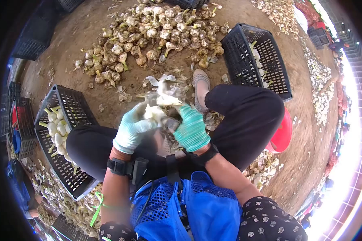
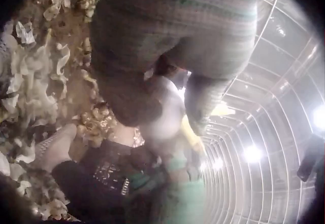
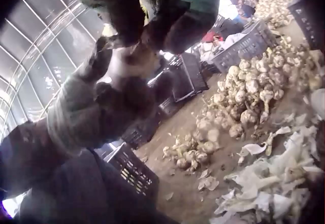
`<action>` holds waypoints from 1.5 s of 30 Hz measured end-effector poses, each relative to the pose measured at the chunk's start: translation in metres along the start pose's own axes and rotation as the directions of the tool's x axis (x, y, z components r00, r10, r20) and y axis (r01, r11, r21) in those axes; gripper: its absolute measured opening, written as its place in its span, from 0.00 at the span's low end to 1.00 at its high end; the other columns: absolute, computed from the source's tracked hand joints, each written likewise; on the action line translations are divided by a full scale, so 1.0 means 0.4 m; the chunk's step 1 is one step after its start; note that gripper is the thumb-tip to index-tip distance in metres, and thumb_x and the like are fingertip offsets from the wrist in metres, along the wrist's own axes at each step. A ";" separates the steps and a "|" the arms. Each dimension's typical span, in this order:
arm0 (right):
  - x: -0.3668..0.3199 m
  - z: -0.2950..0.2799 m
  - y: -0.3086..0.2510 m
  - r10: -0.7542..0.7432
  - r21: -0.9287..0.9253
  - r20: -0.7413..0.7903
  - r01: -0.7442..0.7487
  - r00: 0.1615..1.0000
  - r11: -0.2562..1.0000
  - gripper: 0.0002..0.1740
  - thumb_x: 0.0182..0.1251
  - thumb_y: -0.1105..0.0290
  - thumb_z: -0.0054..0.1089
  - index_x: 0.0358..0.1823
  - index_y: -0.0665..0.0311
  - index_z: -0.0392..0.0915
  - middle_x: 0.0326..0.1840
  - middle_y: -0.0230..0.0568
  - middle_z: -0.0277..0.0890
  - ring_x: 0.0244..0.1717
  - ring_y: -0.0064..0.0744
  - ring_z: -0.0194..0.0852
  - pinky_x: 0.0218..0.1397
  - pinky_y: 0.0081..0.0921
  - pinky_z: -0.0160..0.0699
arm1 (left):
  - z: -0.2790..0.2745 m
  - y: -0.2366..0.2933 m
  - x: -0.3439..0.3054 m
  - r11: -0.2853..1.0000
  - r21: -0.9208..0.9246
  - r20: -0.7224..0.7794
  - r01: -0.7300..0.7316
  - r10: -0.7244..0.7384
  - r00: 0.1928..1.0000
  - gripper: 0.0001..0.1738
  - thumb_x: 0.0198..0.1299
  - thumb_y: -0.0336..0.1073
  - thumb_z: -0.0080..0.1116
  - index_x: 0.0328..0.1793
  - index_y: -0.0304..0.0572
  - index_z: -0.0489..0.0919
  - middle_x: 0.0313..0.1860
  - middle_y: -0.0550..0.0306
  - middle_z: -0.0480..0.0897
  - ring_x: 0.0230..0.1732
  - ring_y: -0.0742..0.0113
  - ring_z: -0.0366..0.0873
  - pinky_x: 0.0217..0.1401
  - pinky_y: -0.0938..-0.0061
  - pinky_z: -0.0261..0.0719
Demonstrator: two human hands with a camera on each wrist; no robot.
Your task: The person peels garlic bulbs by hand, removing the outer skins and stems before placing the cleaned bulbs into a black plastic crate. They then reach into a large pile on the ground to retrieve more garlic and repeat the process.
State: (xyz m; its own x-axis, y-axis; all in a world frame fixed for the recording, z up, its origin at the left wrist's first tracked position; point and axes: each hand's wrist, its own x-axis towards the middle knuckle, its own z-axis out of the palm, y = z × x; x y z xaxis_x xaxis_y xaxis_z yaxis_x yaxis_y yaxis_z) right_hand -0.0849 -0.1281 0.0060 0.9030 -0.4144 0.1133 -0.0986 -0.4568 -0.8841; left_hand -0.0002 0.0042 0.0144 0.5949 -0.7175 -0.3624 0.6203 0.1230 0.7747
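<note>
Between the two hands is a white garlic bulb (image 1: 155, 113), blurred by motion. My left hand (image 1: 133, 126), in a pale green knit glove, grips it with curled fingers; in the left wrist view the bulb (image 2: 167, 110) shows between finger and thumb. My right hand (image 1: 191, 127), in a greener glove with dark, dirty fingertips, is curled against the bulb's other side and pinches loose garlic skin (image 1: 167, 99) at its top. In the right wrist view, the right hand's fingers (image 3: 177, 26) partly hide the bulb (image 3: 133, 61).
A heap of unpeeled garlic (image 1: 161, 32) lies on the dirt floor ahead, with shed skins (image 3: 269, 188) nearer. Black crates stand left (image 1: 74, 106) and right (image 1: 239, 60), both holding cleaned garlic. A red bucket (image 1: 283, 134) sits beside the right knee.
</note>
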 end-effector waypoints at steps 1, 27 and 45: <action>-0.005 0.012 0.002 -0.025 -0.019 -0.020 0.024 1.000 1.000 0.17 0.44 0.71 0.58 0.37 0.71 0.72 0.29 0.51 0.72 0.27 0.42 0.73 0.32 0.29 0.71 | -0.005 -0.010 0.004 1.000 0.003 0.001 0.003 -0.003 1.000 0.35 0.39 0.39 0.64 0.53 0.30 0.64 0.37 0.55 0.75 0.29 0.73 0.73 0.26 0.85 0.71; 0.061 0.064 0.005 -0.049 0.130 0.177 0.026 0.983 0.991 0.27 0.42 0.69 0.64 0.47 0.66 0.69 0.38 0.48 0.72 0.40 0.39 0.71 0.43 0.27 0.69 | -0.092 -0.082 0.061 0.721 -0.688 -0.182 -0.084 -0.060 0.981 0.14 0.55 0.44 0.50 0.36 0.41 0.71 0.23 0.60 0.73 0.23 0.72 0.69 0.26 0.79 0.70; 0.065 0.049 0.002 0.475 0.410 0.328 -0.576 0.817 0.707 0.08 0.46 0.77 0.51 0.30 0.72 0.73 0.17 0.37 0.69 0.19 0.20 0.63 0.22 0.21 0.65 | -0.107 -0.090 0.069 0.834 -0.550 0.006 -0.041 0.053 0.999 0.18 0.51 0.44 0.54 0.23 0.35 0.66 0.23 0.60 0.65 0.27 0.69 0.67 0.27 0.80 0.67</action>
State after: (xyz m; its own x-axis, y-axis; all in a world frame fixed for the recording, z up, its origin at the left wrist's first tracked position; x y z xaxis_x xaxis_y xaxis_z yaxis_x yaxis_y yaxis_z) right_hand -0.0535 -0.1239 -0.0007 0.8278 -0.2974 -0.4757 -0.4180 0.2386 -0.8766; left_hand 0.0157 0.0093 -0.0454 0.6238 -0.7140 -0.3178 0.7743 0.5090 0.3761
